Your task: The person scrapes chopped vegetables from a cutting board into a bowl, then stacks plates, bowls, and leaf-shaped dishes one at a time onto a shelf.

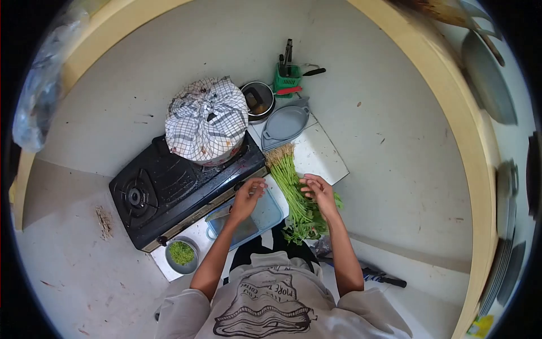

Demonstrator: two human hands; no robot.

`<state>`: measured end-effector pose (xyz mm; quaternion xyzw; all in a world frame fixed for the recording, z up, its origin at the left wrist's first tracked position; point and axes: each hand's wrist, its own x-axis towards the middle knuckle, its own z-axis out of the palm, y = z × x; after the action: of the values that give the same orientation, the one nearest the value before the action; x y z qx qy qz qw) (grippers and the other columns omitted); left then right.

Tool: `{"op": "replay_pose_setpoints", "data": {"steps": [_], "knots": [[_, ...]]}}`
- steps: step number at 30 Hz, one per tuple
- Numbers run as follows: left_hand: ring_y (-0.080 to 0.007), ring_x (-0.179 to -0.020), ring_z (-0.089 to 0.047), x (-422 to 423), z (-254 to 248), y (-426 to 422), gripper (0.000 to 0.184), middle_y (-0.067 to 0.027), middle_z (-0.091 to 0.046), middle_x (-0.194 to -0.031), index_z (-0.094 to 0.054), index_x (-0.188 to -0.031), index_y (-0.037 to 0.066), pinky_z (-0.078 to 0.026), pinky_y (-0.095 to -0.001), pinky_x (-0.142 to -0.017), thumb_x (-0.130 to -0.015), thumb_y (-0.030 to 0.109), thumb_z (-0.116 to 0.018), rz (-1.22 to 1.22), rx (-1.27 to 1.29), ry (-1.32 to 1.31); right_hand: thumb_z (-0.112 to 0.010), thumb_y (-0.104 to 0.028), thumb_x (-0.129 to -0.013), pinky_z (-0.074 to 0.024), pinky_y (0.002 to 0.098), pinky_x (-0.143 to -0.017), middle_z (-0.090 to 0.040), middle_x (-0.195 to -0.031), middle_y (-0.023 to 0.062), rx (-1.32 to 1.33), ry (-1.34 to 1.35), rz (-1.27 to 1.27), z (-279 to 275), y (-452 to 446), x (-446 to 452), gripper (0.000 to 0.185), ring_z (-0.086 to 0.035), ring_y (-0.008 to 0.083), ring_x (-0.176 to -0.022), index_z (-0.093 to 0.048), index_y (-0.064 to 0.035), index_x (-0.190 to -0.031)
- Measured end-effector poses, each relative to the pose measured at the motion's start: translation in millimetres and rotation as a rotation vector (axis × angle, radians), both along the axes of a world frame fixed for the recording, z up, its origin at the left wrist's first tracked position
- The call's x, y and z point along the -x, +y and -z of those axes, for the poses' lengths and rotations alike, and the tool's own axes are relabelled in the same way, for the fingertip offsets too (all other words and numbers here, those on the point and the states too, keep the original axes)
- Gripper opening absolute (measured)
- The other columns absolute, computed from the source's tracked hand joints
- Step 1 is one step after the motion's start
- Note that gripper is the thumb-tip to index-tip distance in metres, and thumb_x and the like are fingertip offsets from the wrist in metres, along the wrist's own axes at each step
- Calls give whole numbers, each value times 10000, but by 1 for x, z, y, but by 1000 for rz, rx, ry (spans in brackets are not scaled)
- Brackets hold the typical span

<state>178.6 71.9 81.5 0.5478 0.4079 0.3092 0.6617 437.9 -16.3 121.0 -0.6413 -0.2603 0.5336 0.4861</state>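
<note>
My left hand [250, 199] hovers over a blue-rimmed cutting board [271, 217], its fingers loosely curved and apart. Part of what looks like a knife [219, 214] shows on the board beside my left wrist. To the right, a large bunch of leafy greens [289, 183] with long stems and roots lies across the white counter, roots toward the wall and leaves toward me. My right hand [319, 194] is raised at the right side of the bunch, fingers bent and spread. Whether its fingertips touch the stems I cannot tell. Neither hand visibly holds anything.
A black gas stove [186, 183] carries a pot wrapped in checked cloth [208, 121]. Chopped greens fill a grey bowl [189, 267] at the counter's near-left end. Behind are a lidded pan [258, 100], a grey oval dish [286, 122] and a green utensil basket [287, 77].
</note>
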Motion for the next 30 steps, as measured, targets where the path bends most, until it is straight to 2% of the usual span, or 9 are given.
{"op": "replay_pose_setpoints", "data": {"steps": [2, 9, 12, 15, 17, 22, 25, 27, 30], "knots": [[-140, -910, -668, -16, 12, 16, 277, -88, -725, -1059, -611, -1273, 7, -547, -300, -842, -1064, 185, -583, -28, -18, -20, -506, -170, -1075, -519, 272, -843, -704, -1215, 72, 51, -11, -9, 30, 20, -24, 297, -676, 150, -977, -612, -52, -1326], [-203, -1192, -609, -94, 50, 83, 534, -185, -550, -1422, -432, -1470, -22, -529, -322, -935, -1046, 240, -622, -171, 226, -156, -505, -172, -1056, -504, 297, -808, -686, -1187, 52, 145, -89, -8, 92, 138, -107, 236, -673, 170, -995, -646, -73, -1217], [-248, -1273, -567, -129, 62, 102, 630, -191, -427, -1517, -331, -1551, 35, -491, -356, -1082, -1038, 239, -633, -258, 255, -82, -522, -213, -1047, -504, 325, -860, -677, -1221, 51, 117, -142, 8, 108, 191, -141, 275, -655, 173, -1034, -635, -84, -1262], [-224, -1168, -594, -158, 67, 106, 763, -223, -512, -1431, -275, -1564, 0, -463, -339, -1020, -1004, 320, -682, -413, 263, -129, -551, -233, -1029, -512, 353, -893, -666, -1271, 68, 67, -242, 0, 122, 231, -157, 333, -651, 189, -1054, -615, -73, -1314], [-216, -1133, -608, -171, 96, 108, 781, -226, -498, -1421, -252, -1569, 6, -488, -327, -990, -995, 296, -695, -485, 261, -166, -584, -229, -1008, -521, 367, -910, -659, -1304, 96, 31, -417, -32, 136, 251, -165, 391, -655, 208, -1057, -595, -53, -1357], [-227, -1079, -645, -181, 70, 118, 765, -221, -490, -1350, -206, -1580, 15, -558, -296, -942, -992, 147, -678, -653, 485, -493, -641, -164, -953, -535, 368, -945, -642, -1348, 191, -33, -861, -177, 157, 284, -176, 484, -673, 254, -1079, -574, -7, -1406], [-239, -1054, -659, -183, 71, 127, 766, -212, -499, -1314, -170, -1587, 13, -588, -299, -934, -990, 57, -648, -724, 490, -540, -643, -138, -941, -542, 357, -933, -661, -1293, 219, -119, -1015, -181, 172, 294, -180, 451, -689, 258, -1074, -610, 6, -1367], [-247, -1052, -661, -181, 78, 133, 766, -210, -489, -1323, -152, -1593, 13, -598, -318, -937, -992, 21, -626, -738, 502, -553, -638, -126, -940, -550, 366, -915, -686, -1235, 215, -89, -964, -224, 174, 298, -184, 427, -702, 278, -1045, -624, 12, -1343], [-241, -1025, -666, -185, 85, 136, 795, -226, -436, -1387, -138, -1604, 17, -604, -315, -909, -988, 44, -640, -780, 501, -592, -634, -123, -949, -558, 365, -872, -717, -1120, 194, -63, -961, -276, 170, 304, -187, 367, -714, 265, -968, -639, 33, -1281]]}}
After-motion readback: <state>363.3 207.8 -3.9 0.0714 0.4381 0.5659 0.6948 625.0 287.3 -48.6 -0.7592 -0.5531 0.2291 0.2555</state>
